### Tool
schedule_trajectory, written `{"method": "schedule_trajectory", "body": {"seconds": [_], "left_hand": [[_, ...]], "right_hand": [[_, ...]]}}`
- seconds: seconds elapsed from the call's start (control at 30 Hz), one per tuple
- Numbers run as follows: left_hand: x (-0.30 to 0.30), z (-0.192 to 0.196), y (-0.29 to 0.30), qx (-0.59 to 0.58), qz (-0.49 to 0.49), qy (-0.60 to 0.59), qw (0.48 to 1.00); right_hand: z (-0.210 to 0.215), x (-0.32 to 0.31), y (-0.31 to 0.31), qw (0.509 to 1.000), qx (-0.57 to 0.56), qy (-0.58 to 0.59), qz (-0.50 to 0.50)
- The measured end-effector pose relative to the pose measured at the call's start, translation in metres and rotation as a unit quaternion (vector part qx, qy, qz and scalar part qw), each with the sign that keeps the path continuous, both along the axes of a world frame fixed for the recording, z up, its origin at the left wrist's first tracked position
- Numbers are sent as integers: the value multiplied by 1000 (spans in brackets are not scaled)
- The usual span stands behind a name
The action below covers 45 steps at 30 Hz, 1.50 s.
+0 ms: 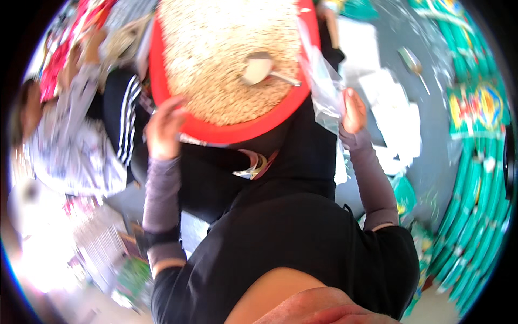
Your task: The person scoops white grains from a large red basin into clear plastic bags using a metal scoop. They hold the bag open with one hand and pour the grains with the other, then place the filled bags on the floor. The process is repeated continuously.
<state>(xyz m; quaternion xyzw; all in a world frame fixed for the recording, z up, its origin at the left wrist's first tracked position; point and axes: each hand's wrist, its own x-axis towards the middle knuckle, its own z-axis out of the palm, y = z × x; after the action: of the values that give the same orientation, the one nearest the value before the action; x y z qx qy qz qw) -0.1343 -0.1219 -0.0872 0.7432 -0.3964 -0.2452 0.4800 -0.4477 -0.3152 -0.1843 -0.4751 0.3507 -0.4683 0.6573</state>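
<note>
A red tub (237,134) full of small tan grains or seeds (216,102) stands in front of me. On the grains rests a metal scoop (258,70), its handle toward the right rim. My left hand (164,129), blurred by motion, is beside the tub's near left rim with fingers apart and nothing in them. At the right of the tub, my right hand (353,112) grips a clear plastic bag (326,100). That bag hangs along the tub's right rim; its contents, if any, cannot be made out.
White sheets or flat bags (394,113) lie on the grey surface to the right, with a second scoop-like tool (413,63) beyond. Stacked green packages (477,162) line the far right. A person (75,129) sits at the left; another person's arm (332,27) shows behind the tub.
</note>
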Motion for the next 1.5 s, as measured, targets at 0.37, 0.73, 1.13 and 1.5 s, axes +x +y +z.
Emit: {"method": "schedule_trajectory", "body": {"seconds": [0.37, 0.73, 1.13, 1.5], "left_hand": [[-58, -5, 58, -80, -142, 204, 965], [6, -9, 218, -308, 150, 127, 931], [218, -364, 401, 223, 525, 163, 805], [245, -471, 384, 567, 302, 126, 756]], "right_hand": [[16, 62, 19, 926, 46, 58, 370], [-53, 141, 104, 558, -471, 506, 459], [-66, 182, 122, 562, -609, 340, 445], [-89, 168, 100, 542, -569, 390, 480]]}}
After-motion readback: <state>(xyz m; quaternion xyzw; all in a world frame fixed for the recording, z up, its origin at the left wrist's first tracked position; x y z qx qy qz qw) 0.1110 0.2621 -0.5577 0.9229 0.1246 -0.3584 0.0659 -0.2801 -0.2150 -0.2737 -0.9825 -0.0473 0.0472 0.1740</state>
